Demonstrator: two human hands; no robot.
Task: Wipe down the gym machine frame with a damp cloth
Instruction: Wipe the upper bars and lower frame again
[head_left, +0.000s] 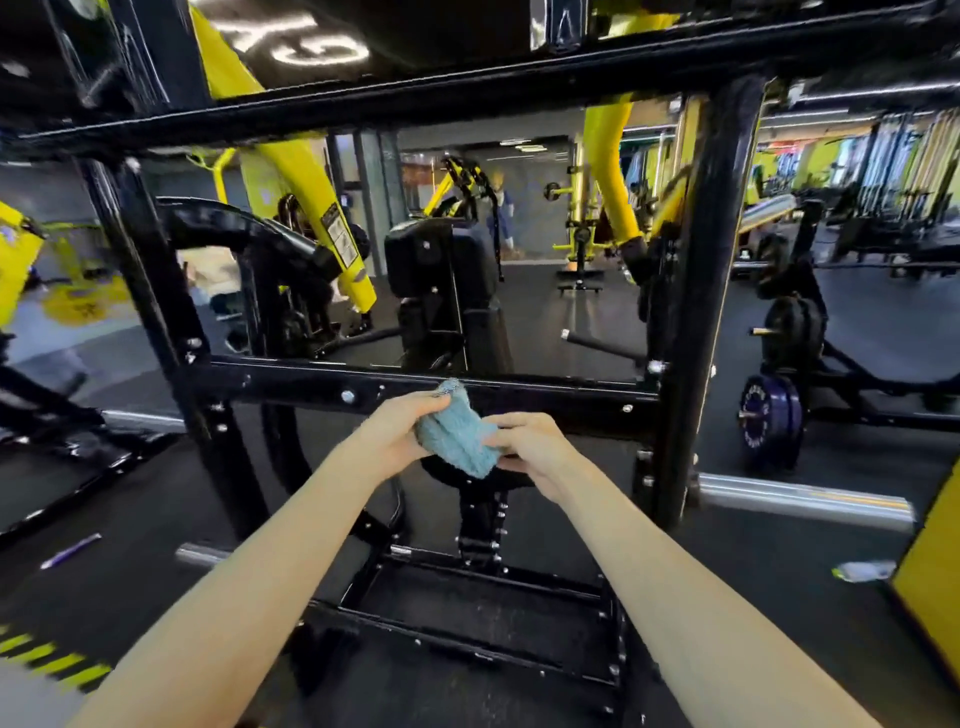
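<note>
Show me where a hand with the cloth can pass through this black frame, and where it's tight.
Open gap: above the lower crossbar, between the black pad and the right upright. Bare floor lies beside the left upright. Crowded: under the crossbar, where the left hand and right hand hold the cloth over the bolted post.

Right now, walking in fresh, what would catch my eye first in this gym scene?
The light blue cloth stands out at the centre, bunched between the left hand and right hand, just in front of the black frame crossbar. Behind it, bright yellow machine arms slant across the upper left, and a purple weight plate sits low on the right.
</note>
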